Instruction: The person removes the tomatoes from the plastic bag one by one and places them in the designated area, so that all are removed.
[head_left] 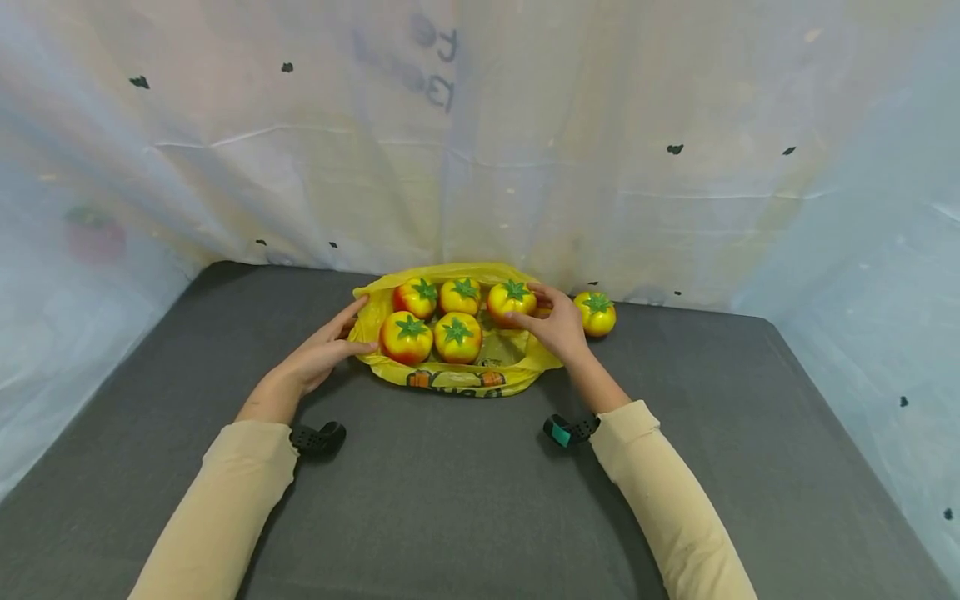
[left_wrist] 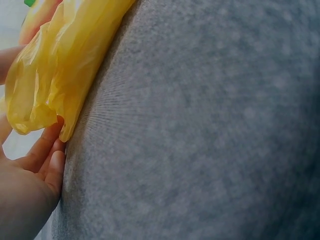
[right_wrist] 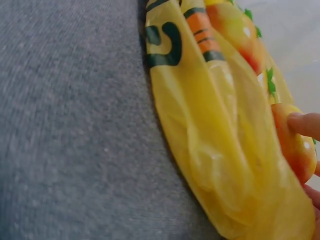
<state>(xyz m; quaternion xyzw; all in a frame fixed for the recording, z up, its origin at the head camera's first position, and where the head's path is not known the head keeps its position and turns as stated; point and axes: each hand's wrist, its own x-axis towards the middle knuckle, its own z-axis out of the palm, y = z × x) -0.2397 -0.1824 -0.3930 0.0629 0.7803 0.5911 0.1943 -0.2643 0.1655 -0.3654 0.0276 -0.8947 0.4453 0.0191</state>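
A yellow plastic bag (head_left: 450,387) lies on its side edges spread wide, with several yellow-red tomatoes (head_left: 406,337) with green star-shaped leaves inside. My right hand (head_left: 558,325) grips a tomato (head_left: 512,302) at the bag's right part, thumb on the near side and fingers on the far side. In the right wrist view, the thumb presses on this tomato (right_wrist: 295,145) just above the bag's rim. My left hand (head_left: 318,354) holds the bag's left end between thumb and fingers. The left wrist view shows fingertips (left_wrist: 57,132) at the bag's lower edge.
One more tomato (head_left: 595,314) stands on the dark grey table (head_left: 450,500), right of the bag beside my right hand. Whitish plastic sheeting (head_left: 525,167) rises behind the table and along both sides. Black straps (head_left: 318,439) hang at the wrists.
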